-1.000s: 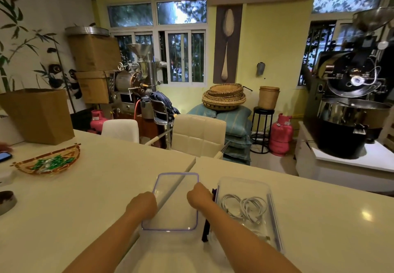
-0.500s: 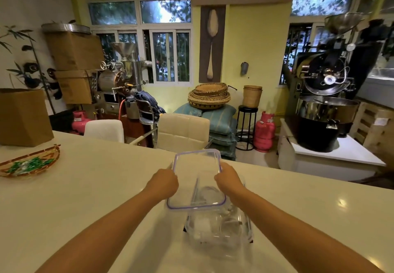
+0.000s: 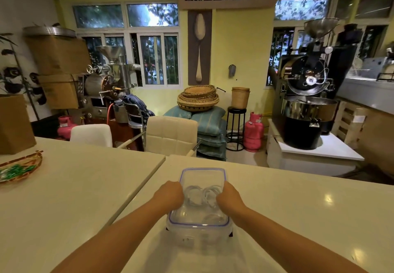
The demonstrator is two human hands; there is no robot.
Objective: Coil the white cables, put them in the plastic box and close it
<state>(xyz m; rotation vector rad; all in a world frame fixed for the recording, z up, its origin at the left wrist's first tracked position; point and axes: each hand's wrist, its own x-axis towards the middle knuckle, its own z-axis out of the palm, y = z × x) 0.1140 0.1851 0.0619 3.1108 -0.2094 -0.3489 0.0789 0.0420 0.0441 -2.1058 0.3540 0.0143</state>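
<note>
Surface: cream glossy tabletop (image 3: 64, 208), seam seen left of fingers; shallow woven tray of green sweets (image 3: 19, 170) set far left of them. Beyond fingers: pale padded chairs (image 3: 170, 134), black coffee roaster (image 3: 309, 93), pink gas cylinder (image 3: 252, 131).

left hand (image 3: 169, 196) and right hand (image 3: 229, 197) stretched forward, knuckles up. Fingers curled onto long edges of clear blue-rimmed rectangular lid (image 3: 202, 178), which is gripped from both sides. Lid laid over transparent plastic box (image 3: 198, 238), between and below fingers. coiled white cables (image 3: 204, 196) seen blurred through lid, inside box.
</note>
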